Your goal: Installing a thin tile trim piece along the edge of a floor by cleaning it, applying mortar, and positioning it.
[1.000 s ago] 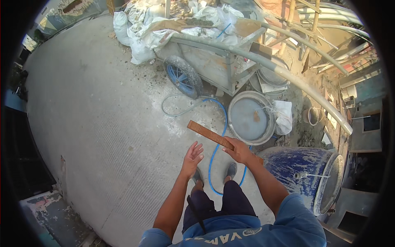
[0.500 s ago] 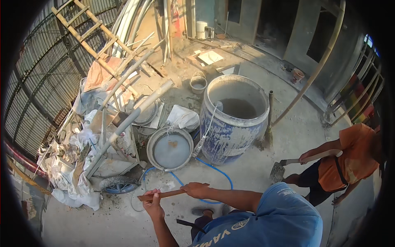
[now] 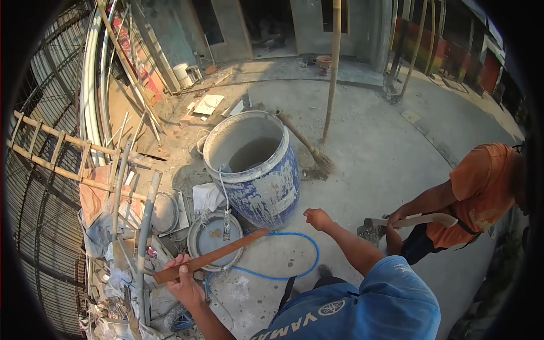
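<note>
My left hand (image 3: 187,285) grips one end of a flat, reddish-brown wooden strip (image 3: 215,256), its thumb lying across it. The strip slants up and right, crossing above a round tub (image 3: 194,245) of cloudy water, and its far end reaches the base of a tall blue drum (image 3: 275,195). My right hand (image 3: 319,219) is off the strip, with curled fingers and nothing seen in them, to the right of the drum. The drum is smeared with dried cement and has dark contents. From its rim hangs a clear container on a cord (image 3: 226,226).
A blue hose (image 3: 317,249) loops over the concrete floor. On the right, a person in orange (image 3: 487,175) holds a shovel (image 3: 422,220). A broom (image 3: 317,156) lies behind the drum. Sacks and debris (image 3: 113,283), pipes (image 3: 148,226) and a bamboo ladder (image 3: 56,148) crowd the left.
My right hand has let go of the strip and moved right. The left hand still holds it, now lower and further left. The view has swung right; the other person's shovel has shifted.
</note>
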{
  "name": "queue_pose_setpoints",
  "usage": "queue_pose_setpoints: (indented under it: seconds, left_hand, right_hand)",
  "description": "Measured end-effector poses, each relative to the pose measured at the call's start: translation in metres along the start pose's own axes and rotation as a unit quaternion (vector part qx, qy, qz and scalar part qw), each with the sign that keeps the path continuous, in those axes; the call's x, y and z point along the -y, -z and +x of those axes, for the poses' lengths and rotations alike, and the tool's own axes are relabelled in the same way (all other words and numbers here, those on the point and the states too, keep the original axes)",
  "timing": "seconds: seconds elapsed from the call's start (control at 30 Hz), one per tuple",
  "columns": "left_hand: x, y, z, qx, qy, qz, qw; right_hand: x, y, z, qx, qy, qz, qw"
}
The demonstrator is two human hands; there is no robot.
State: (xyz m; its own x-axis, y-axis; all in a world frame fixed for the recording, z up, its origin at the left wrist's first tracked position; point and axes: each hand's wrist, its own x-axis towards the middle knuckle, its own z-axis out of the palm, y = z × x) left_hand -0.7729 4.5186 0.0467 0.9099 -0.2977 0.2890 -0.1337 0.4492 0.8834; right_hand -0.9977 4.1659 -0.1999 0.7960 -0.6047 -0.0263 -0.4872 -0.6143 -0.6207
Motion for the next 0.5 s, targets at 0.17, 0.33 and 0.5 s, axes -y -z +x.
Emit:
queue_pose_setpoints:
  seconds: [0.17,0.33,0.5]
  left_hand:
    - [0.021,-0.065,0.033,0.066,-0.003,-0.043,0.997]
    - [0.062,-0.149,0.033,0.139,0.064,-0.088,0.984]
    - [0.120,-0.251,0.023,0.196,0.111,-0.108,0.968]
  right_hand:
    - [-0.041,0.137,-0.023,-0.103,-0.118,0.346,0.925]
    - [-0.118,0.211,-0.092,-0.256,-0.420,-0.069,0.868]
    - [-0.198,0.232,-0.149,-0.278,-0.533,-0.144,0.786]
